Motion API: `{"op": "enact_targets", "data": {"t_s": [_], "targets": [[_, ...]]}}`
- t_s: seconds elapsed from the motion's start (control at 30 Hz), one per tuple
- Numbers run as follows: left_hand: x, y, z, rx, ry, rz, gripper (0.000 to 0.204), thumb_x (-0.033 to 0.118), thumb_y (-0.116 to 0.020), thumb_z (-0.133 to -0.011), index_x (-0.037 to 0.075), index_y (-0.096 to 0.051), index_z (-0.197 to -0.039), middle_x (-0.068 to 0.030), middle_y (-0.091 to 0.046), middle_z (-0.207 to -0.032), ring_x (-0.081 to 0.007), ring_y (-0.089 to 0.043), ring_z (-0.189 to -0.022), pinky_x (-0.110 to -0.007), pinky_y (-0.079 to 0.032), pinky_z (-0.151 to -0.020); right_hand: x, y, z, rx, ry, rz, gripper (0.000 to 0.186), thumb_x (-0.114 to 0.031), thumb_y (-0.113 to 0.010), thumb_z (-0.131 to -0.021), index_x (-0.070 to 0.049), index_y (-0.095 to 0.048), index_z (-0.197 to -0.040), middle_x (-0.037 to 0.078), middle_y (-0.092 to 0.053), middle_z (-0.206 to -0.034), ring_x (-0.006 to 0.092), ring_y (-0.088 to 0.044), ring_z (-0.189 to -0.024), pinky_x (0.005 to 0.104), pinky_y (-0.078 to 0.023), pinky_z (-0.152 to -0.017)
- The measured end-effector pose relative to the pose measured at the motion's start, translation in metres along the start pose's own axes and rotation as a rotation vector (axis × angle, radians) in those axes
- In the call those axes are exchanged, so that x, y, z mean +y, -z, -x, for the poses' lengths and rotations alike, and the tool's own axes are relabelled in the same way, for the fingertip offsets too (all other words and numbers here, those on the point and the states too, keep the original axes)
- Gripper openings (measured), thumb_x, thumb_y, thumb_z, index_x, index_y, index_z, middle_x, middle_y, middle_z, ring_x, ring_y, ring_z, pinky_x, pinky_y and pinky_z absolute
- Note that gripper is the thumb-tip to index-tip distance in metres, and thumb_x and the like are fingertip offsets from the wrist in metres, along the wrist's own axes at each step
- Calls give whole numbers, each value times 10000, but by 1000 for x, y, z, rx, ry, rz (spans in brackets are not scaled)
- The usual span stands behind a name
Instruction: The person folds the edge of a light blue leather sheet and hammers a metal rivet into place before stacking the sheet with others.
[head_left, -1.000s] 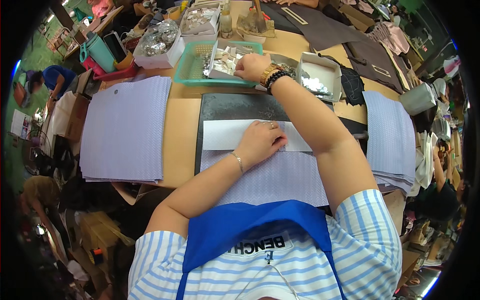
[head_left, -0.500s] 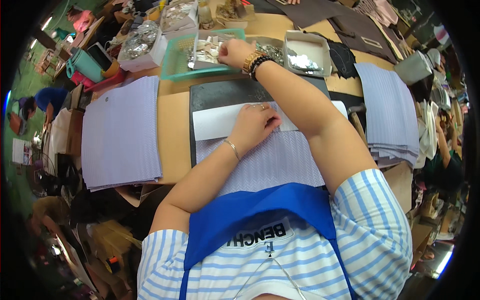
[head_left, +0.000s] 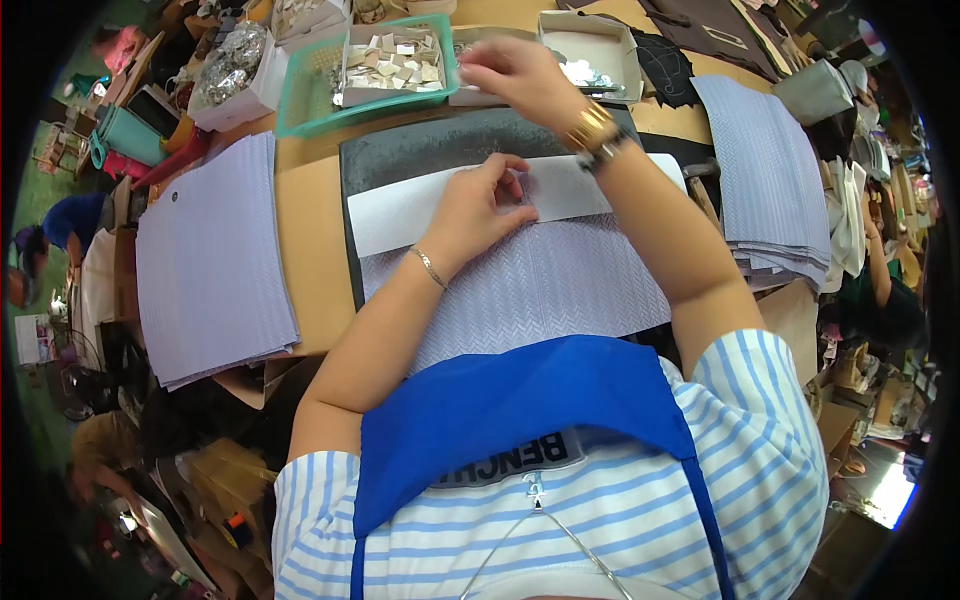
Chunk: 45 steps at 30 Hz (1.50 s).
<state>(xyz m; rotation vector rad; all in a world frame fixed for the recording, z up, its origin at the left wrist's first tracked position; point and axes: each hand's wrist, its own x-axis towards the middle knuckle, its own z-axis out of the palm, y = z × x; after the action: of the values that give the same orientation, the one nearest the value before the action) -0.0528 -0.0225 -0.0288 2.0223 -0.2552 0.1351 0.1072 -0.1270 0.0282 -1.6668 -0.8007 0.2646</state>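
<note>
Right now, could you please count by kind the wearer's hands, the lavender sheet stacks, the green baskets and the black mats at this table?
Wearer's hands (left hand, right hand): 2
Lavender stacks: 2
Green basket: 1
Black mat: 1
Total: 6

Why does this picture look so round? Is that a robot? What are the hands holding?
No robot! These are a person's bare hands. A camera worn on the head looks down, and its wide lens makes everything bendy. The left hand lies on a white strip across a lilac patterned sheet, on a black board. The right hand is near a green basket; a white box inside has little pale pieces. That hand is blurry, so I can't tell if it holds anything. There's a left stack of sheets and a right stack.
</note>
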Motion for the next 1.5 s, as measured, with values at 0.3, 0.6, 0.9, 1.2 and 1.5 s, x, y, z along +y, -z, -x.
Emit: {"op": "enact_targets", "data": {"t_s": [0.3,0.6,0.9,1.2,1.5], "targets": [[0,2,-5,-47,61,197,562,99,-829,-862,54,-516,-1326,-46,-705,-988,-110,-653,-921,-274,-534,-866,16,22,151,48,-349,-9,186,-168,-772,-948,-15,-758,-1053,26,-768,-952,77,-693,-872,252,-566,-792],[3,-2,-4,-3,103,171,356,50,-720,-932,42,-566,-1253,-35,-719,-925,-86,-655,-868,-253,-522,-810,20,19,151,19,-312,29,143,-112,-733,-945,-7,-754,-1040,55,-766,-962,97,-705,-874,271,-568,-790],[11,-2,-5,21,138,26,355,65,-725,-891,36,-585,-1216,-40,-723,-833,-87,-644,-769,-248,-523,-744,26,16,150,13,-318,24,166,-68,-757,-922,-23,-628,-1017,-3,-667,-910,59,-637,-828,226,-546,-746],[15,-1,-10,7,195,43,364,58,-706,-881,28,-580,-1221,-24,-705,-808,-77,-608,-733,-248,-510,-709,19,10,145,15,-247,180,149,-34,-723,-884,-37,-613,-985,-21,-618,-827,60,-590,-740,240,-514,-678],[4,-5,-6,57,69,-206,244,53,-703,-841,29,-667,-1081,-64,-642,-764,-149,-595,-667,-289,-505,-654,3,9,139,-68,-115,556,103,-100,-675,-851,-30,-652,-922,133,-676,-746,280,-684,-680,389,-558,-668]]}}
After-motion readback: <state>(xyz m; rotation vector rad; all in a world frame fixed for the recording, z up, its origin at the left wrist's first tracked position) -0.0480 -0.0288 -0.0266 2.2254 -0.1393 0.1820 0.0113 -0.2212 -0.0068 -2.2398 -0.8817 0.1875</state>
